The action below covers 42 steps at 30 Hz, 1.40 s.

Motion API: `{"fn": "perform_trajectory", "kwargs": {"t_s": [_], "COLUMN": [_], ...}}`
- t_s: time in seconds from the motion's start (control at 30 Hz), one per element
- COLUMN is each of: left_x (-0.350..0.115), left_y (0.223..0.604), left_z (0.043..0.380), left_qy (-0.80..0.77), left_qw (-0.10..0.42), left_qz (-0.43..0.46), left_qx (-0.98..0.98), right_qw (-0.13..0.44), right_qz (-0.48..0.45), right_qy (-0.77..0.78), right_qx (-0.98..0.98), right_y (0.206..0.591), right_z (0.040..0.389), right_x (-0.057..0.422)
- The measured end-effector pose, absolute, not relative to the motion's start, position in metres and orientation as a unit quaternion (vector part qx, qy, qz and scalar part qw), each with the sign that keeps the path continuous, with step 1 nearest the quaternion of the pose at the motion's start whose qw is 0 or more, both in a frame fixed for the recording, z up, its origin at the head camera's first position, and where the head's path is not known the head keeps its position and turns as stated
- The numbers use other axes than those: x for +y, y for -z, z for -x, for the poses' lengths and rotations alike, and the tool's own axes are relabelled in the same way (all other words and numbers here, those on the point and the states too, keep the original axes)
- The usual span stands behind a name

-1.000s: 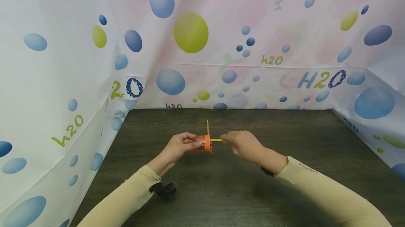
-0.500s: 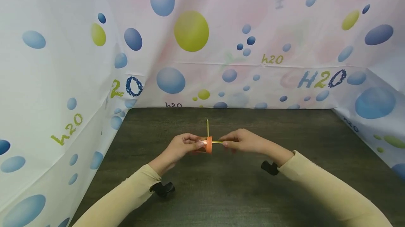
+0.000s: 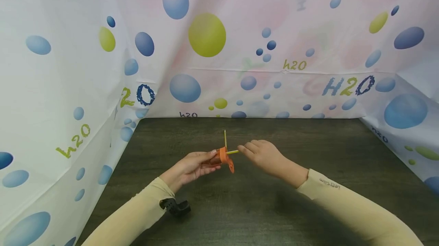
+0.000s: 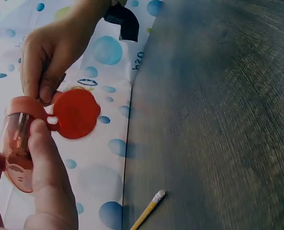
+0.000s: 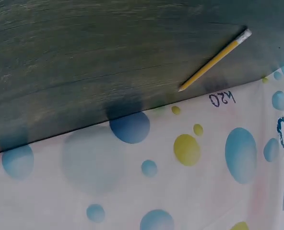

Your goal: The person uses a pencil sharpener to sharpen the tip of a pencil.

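My left hand (image 3: 188, 169) grips a small orange pencil sharpener (image 3: 219, 157) with a see-through shavings container, thumb on top. Its round orange lid (image 4: 77, 114) is flipped open and hangs beside the collar in the left wrist view. From the right, a yellow pencil (image 3: 232, 152) meets the sharpener's orange end, pinched by the curled fingers of my right hand (image 3: 265, 159). Most of that pencil is hidden by the hand. The right wrist view shows neither hand nor sharpener.
A second yellow pencil (image 5: 214, 62) with a white eraser end lies on the dark wooden table (image 3: 308, 139) behind the hands. A white sheet (image 3: 288, 90) printed with blue and green dots rises at the table's back and sides.
My right hand has turned over, thumb side showing half a second ago and the back of the hand now. The left hand has rolled, tilting the sharpener, and its lid hangs lower.
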State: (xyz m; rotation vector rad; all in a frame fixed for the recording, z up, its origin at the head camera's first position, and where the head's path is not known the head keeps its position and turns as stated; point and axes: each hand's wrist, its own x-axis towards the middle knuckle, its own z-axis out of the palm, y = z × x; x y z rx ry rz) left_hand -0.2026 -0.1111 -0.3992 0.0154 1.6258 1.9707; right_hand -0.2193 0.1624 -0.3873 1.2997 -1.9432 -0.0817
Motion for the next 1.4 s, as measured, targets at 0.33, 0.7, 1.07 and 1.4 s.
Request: {"fn": "perform_trajectory", "kwargs": {"t_s": [0.33,0.7,1.07,1.4], "left_x": [-0.109,-0.107,-0.111,-0.104], "left_y": [0.401,0.397,0.395,0.397], "left_z": [0.198,0.202,0.203,0.199], "left_qy": [-0.594,-0.613,-0.736,-0.696], "left_qw": [0.098,0.145,0.286,0.219], "left_qz": [-0.109,-0.062,-0.016,-0.041], "left_qx": [0.791,0.775,0.613,0.683], "right_qw": [-0.166,-0.086,0.407,0.244], "right_qz": [-0.354,-0.371,-0.506,-0.465], "right_qy": [-0.355,-0.279,0.040,-0.042], "right_qx": [-0.849,-0.882,-0.759,-0.850], "right_y": [0.367,0.367,0.384,0.379], "right_z": [0.223,0.227,0.217,0.207], "right_x": [0.161,0.165,0.166,0.164]}}
